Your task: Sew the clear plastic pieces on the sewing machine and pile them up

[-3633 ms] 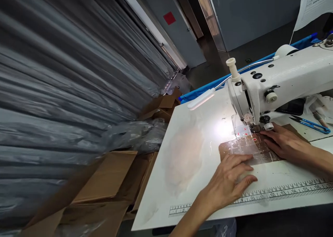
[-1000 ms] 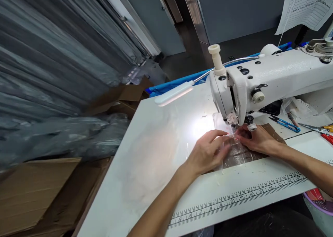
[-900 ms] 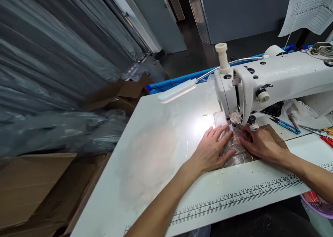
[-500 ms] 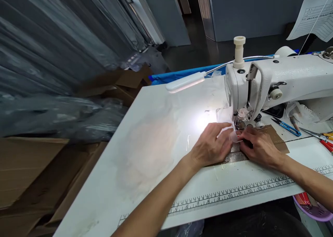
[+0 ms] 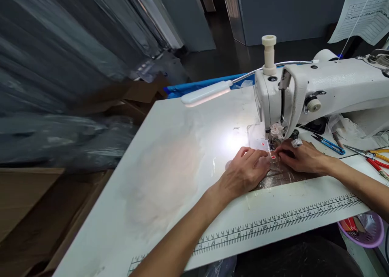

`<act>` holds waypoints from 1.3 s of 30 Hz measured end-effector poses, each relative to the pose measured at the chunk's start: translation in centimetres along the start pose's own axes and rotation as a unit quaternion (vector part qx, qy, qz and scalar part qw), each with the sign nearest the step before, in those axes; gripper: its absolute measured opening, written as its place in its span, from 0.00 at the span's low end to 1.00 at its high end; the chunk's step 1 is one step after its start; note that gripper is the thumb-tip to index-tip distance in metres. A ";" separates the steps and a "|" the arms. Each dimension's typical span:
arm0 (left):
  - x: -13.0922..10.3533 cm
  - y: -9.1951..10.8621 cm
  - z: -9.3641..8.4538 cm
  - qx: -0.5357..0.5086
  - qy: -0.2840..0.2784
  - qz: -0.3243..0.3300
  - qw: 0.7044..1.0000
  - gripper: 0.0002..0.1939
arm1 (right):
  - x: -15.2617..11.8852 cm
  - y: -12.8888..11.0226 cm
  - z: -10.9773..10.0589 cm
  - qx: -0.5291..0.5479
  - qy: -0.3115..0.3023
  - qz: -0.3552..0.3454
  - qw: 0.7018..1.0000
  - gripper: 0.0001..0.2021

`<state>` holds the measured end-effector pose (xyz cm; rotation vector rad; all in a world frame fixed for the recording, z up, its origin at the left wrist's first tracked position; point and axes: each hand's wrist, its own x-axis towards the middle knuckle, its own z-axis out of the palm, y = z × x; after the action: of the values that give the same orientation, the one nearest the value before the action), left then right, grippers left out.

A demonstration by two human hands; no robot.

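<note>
A white table [image 5: 164, 180] with a printed ruler scale [image 5: 270, 224] carries a sewing machine [image 5: 340, 80]; a lit lamp [image 5: 206, 93] hangs over it. Grey curtains [image 5: 60, 46] and open cartons [image 5: 27, 196] stand to the left, a grey door [image 5: 188, 18] beyond. Blue snips [image 5: 330, 144] lie near the right hand [image 5: 304, 157].

The clear film [image 5: 254, 136] with red marks lies beneath the needle area. The left hand [image 5: 246, 171] rests bent fingers on it; the right's fingers bend at its edge. Whether either grasps it, one cannot tell. Half a second earlier film curled up between the hands; now red marks show there.
</note>
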<state>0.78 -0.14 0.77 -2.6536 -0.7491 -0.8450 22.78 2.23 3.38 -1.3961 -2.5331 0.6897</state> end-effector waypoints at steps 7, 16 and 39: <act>-0.3 -0.3 0.3 -0.027 -0.006 0.003 1.000 0.07 | 0.3 0.2 1.0 -0.022 0.028 -0.078 0.996 0.15; -1.1 -0.6 0.9 -0.081 -0.018 -0.042 0.996 0.07 | -0.2 1.3 2.4 -0.091 0.053 -0.148 0.983 0.17; -0.2 0.1 0.9 -0.048 0.017 0.007 0.999 0.05 | -0.5 1.7 2.2 -0.009 0.056 -0.154 0.986 0.18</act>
<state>1.11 0.07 -0.10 -2.7172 -0.6984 -0.9446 23.53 1.88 0.65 -0.9836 -2.5869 0.5175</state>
